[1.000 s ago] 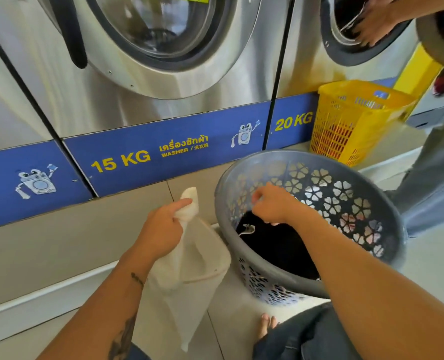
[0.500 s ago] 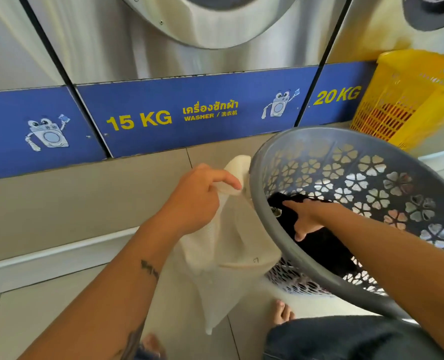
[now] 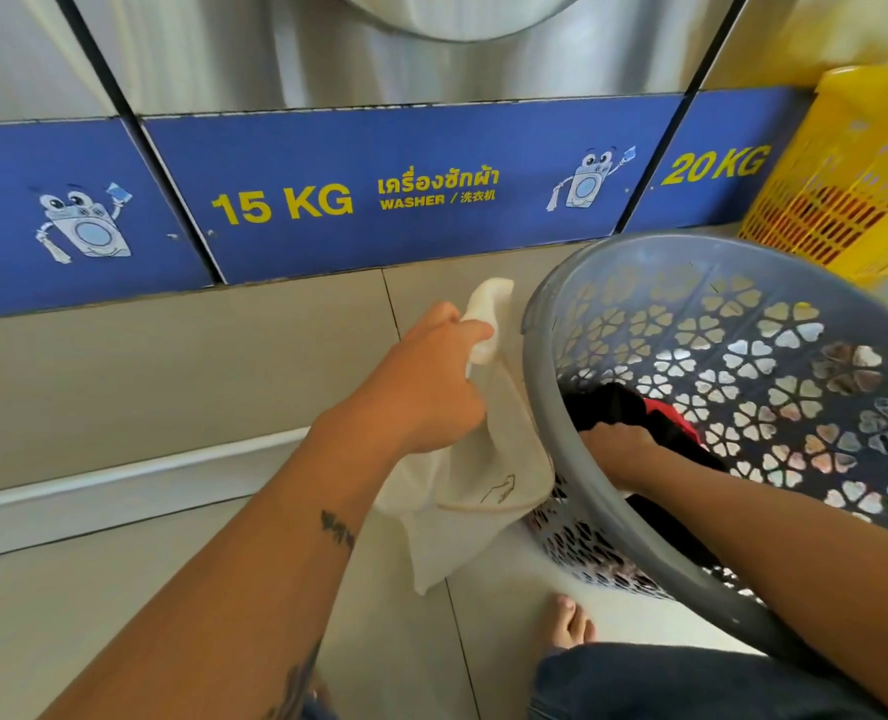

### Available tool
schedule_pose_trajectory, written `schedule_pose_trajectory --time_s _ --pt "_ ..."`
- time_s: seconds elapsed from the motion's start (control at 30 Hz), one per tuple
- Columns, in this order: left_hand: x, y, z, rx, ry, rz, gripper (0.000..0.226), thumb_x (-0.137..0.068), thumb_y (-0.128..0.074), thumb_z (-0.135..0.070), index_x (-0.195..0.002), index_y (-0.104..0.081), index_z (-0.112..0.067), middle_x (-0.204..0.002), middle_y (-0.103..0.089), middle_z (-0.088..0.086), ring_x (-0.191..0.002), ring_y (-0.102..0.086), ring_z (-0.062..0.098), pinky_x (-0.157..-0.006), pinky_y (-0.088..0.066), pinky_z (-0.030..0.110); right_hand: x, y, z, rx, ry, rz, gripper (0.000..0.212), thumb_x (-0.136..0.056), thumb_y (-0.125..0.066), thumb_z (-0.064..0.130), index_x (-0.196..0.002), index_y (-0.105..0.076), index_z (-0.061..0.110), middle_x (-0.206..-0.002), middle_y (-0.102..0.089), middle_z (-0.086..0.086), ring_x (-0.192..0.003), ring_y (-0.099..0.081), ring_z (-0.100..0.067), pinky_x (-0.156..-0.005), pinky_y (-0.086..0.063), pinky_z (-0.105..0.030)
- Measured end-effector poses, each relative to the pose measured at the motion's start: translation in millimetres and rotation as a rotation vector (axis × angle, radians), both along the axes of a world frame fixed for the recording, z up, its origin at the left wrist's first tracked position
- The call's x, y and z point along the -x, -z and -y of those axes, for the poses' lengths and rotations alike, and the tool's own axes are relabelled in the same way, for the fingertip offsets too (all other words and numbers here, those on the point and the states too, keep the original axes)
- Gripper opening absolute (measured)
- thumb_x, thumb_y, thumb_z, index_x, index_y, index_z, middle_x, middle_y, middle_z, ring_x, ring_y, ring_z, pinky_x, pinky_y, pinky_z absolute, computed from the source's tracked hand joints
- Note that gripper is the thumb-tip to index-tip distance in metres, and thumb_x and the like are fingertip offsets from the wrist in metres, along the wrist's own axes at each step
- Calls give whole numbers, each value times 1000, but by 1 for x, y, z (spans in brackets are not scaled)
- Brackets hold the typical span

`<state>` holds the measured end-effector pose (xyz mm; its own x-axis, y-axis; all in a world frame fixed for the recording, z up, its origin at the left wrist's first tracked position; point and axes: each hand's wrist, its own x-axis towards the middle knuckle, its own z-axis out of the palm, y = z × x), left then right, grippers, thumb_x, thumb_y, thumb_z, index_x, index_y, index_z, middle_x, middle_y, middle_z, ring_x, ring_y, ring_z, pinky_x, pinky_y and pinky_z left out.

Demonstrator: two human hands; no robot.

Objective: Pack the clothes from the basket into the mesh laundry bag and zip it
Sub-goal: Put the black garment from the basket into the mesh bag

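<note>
the washing machines (image 3: 359, 54) are filling the top of the view, their steel fronts running above a blue band (image 3: 379, 200) printed "15 kg" and "20 kg". below them the grey basket (image 3: 618, 491) is sitting on the tiled floor (image 3: 120, 589), tipped toward the person, its walls pierced with flower-shaped holes. dark clothes (image 3: 608, 407) are lying in its bottom, with a red piece (image 3: 670, 418) showing among them. a yellow basket (image 3: 842, 184) is standing behind it, near the 20 kg machine, with something orange-red showing through its slats; what it is cannot be told. the cream mesh bag (image 3: 488, 459) is hanging just left of the grey basket, touching its rim, and it is looking limp and flat, with nothing visible inside. the left hand (image 3: 421, 387) is gripping the bag near its top, fingers closed around the bunched fabric, one corner sticking up above the thumb. the right hand (image 3: 618, 444) is reaching down inside the grey basket, fingers curled into the dark clothes. a bare foot (image 3: 569, 623) is resting on the floor beside the basket's base.
</note>
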<state>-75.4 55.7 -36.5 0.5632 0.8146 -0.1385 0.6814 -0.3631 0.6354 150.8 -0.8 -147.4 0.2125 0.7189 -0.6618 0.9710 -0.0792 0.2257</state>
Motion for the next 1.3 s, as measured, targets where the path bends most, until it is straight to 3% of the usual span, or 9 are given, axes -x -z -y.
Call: schedule_pose_trajectory --time_s 0.13,0.27,0.33,0.43,0.57,0.77,0.9,1.07,1.3 --pt "13 7 2 67 -36 -30 66 -85 -48 3 -138 -49 -36 -130 -44 -2 -119 -45 23 -100 -42 37 -6 -1 0 -125 -29 -3 40 -89 -54 34 -121 -59 11 -134 -48 -12 -124 -46 -36 -95 -50 -45" --pt "22 16 2 122 -92 -52 58 -87 -47 0 -120 -62 -44 -133 -49 3 -106 -56 31 -90 -51 41 -12 11 10 -22 2 -67 74 -81 -53 53 -145 -44 16 -154 -22 -12 -147 -11 -45 -108 -30 -67" --pt "21 20 3 135 -81 -82 57 -88 -45 0 -117 -64 -45 -136 -46 3 -109 -54 30 -87 -48 35 -15 13 14 15 39 -133 83 -70 -53 57 -142 -42 18 -143 -42 -13 -139 -34 -44 -107 -36 -66" --pt "18 22 1 134 -38 -121 55 -89 -43 0 -116 -66 -42 -132 -46 2 -111 -50 27 -94 -46 36 -22 18 14 -61 72 -257 60 -70 -60 44 -122 -42 21 -108 -62 -10 -95 -62 -34 -85 -55 -52" --pt "16 22 0 200 36 -224 56 -90 -46 -6 -139 -49 -34 -140 -36 -2 -126 -42 26 -105 -40 38 -25 21 9 -100 73 -307 74 -72 -63 40 -139 -33 34 -114 -65 -7 -99 -65 -33 -86 -55 -46" --pt "18 13 -1 176 53 -233 73 -86 -50 -1 -151 -28 -26 -153 -29 -2 -135 -35 24 -99 -35 29 -27 -8 0 -188 27 -229 57 -79 -56 34 -136 -53 34 -132 -56 -8 -117 -58 -32 -88 -53 -42" --pt "23 3 3 103 -15 -142 76 -84 -48 2 -150 -31 -32 -153 -29 -6 -137 -32 22 -111 -35 41 -35 -56 6 -400 180 -379 45 -77 -60 24 -122 -63 26 -115 -65 -6 -103 -63 -30 -81 -55 -40" --pt "35 -3 21 -9 -91 -4 65 -87 -41 2 -135 -50 -40 -139 -42 -7 -130 -37 22 -108 -38 46 -32 -100 26 -599 305 -518 37 -83 -64 18 -119 -65 24 -102 -67 -3 -94 -63 -27 -82 -54 -37" --pt "57 -19 42 -53 -256 148 60 -83 -38 7 -114 -68 -35 -118 -60 7 -86 -56 27 -72 -52 34 -9 -138 49 -787 321 -490 21 -81 -62 18 -101 -64 25 -91 -66 -5 -88 -64 -31 -74 -53 -36"
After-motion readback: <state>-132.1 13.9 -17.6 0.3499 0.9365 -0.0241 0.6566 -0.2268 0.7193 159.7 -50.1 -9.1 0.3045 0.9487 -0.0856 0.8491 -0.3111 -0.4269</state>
